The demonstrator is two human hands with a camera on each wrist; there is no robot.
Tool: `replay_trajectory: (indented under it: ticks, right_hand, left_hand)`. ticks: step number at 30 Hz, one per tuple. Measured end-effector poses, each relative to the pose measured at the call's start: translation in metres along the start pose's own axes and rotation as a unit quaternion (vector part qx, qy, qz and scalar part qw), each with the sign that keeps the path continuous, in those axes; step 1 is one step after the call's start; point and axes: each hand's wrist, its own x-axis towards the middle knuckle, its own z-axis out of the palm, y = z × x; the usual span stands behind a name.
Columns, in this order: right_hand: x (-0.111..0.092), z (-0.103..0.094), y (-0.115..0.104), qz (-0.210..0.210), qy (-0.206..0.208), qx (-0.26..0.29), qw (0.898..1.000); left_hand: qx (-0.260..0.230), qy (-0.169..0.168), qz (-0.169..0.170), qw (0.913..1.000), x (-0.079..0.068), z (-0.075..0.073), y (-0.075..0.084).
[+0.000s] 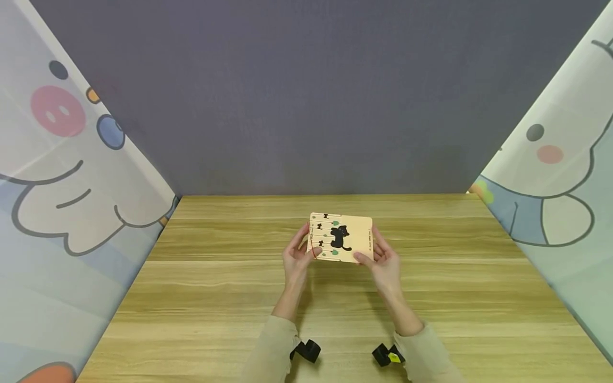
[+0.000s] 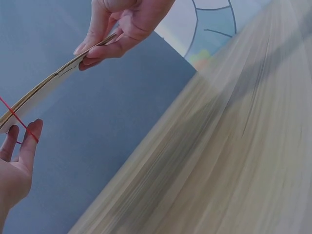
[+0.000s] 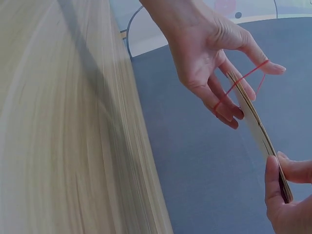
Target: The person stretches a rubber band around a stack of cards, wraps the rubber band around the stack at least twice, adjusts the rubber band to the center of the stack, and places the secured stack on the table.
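A small cream notebook [image 1: 358, 231] with a black cat picture and striped left part is held up above the table. My right hand [image 1: 387, 266] pinches its right end, thumb on the near face and fingers behind. Around its left end is my left hand [image 1: 296, 260], thumb over the lower corner. A thin red elastic band [image 3: 246, 78] stretches between the left thumb and fingers, across the notebook's end. Seen edge-on in the left wrist view, the notebook [image 2: 53, 78] shows thin layers and bends slightly. Whether the left fingers also press the notebook is hard to tell.
Beneath the hands lies a wood-grain table [image 1: 215, 298]. A dark grey panel [image 1: 321, 106] rises at its back edge. Cartoon-printed sheets [image 1: 62, 213] flank both sides. Black straps with small devices [image 1: 311, 351] sit at the beige sleeves [image 1: 273, 346].
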Motion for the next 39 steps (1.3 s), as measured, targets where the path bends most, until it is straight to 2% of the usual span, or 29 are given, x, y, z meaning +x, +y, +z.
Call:
replay_trajectory:
  ticks: [1, 2, 3, 5, 8, 10, 13, 17, 21, 22, 25, 29, 32, 35, 37, 38, 39]
  right_hand:
    - [0.0, -0.002, 0.003, 0.005, 0.004, -0.016, 1.0]
    - [0.002, -0.009, 0.014, 0.003, -0.004, -0.016, 1.0]
    - [0.002, -0.009, 0.011, 0.002, -0.012, -0.003, 1.0]
    - [0.0, -0.002, -0.002, 0.014, -0.013, -0.022, 1.0]
    - [-0.001, 0.006, -0.019, 0.041, -0.011, -0.061, 0.997]
    - [-0.003, 0.019, -0.041, 0.074, 0.003, -0.109, 0.991]
    - [-0.003, 0.021, -0.047, 0.099, -0.005, -0.126, 0.987]
    - [-0.005, 0.02, -0.047, 0.102, -0.025, -0.137, 0.985]
    - [-0.005, 0.02, -0.047, 0.105, -0.034, -0.144, 0.983]
    - [-0.006, 0.02, -0.048, 0.105, -0.036, -0.146, 0.983]
    - [-0.007, 0.02, -0.049, 0.103, -0.046, -0.152, 0.982]
    - [-0.009, 0.02, -0.049, 0.092, -0.058, -0.152, 0.982]
    - [-0.01, 0.02, -0.048, 0.087, -0.058, -0.146, 0.984]
    - [-0.01, 0.02, -0.048, 0.088, -0.057, -0.134, 0.985]
    - [-0.01, 0.02, -0.049, 0.088, -0.058, -0.127, 0.986]
    - [-0.01, 0.02, -0.049, 0.087, -0.06, -0.125, 0.987]
    - [-0.01, 0.021, -0.049, 0.085, -0.062, -0.124, 0.987]
  left_hand:
    - [0.002, -0.005, -0.001, 1.0, 0.001, -0.001, 0.0]
    - [0.0, -0.011, -0.003, 0.9999, 0.002, -0.002, 0.0]
    - [-0.001, -0.018, -0.005, 0.9998, 0.003, -0.003, 0.001]
    - [0.0, -0.031, -0.006, 0.9995, 0.005, -0.006, 0.002]
    - [0.006, -0.049, -0.01, 0.9987, 0.01, -0.009, 0.003]
    - [0.021, -0.06, -0.01, 0.9979, 0.013, -0.012, 0.005]
    - [0.055, -0.079, -0.013, 0.9953, 0.018, -0.015, 0.007]
    - [0.096, -0.102, -0.015, 0.99, 0.025, -0.014, 0.013]
    - [0.117, -0.127, -0.01, 0.9849, 0.035, -0.019, 0.015]
    - [0.119, -0.133, -0.015, 0.9838, 0.037, -0.021, 0.013]
    - [0.099, -0.163, -0.015, 0.9814, 0.054, -0.05, -0.022]
    - [0.06, -0.179, -0.049, 0.9808, 0.077, -0.086, -0.069]
    - [0.046, -0.172, -0.071, 0.9815, 0.085, -0.094, -0.076]
    - [0.055, -0.168, -0.082, 0.9809, 0.088, -0.095, -0.075]
    - [0.072, -0.166, -0.089, 0.9795, 0.089, -0.093, -0.07]
    - [0.081, -0.16, -0.096, 0.979, 0.086, -0.086, -0.059]
    - [0.094, -0.159, -0.101, 0.9776, 0.086, -0.084, -0.055]
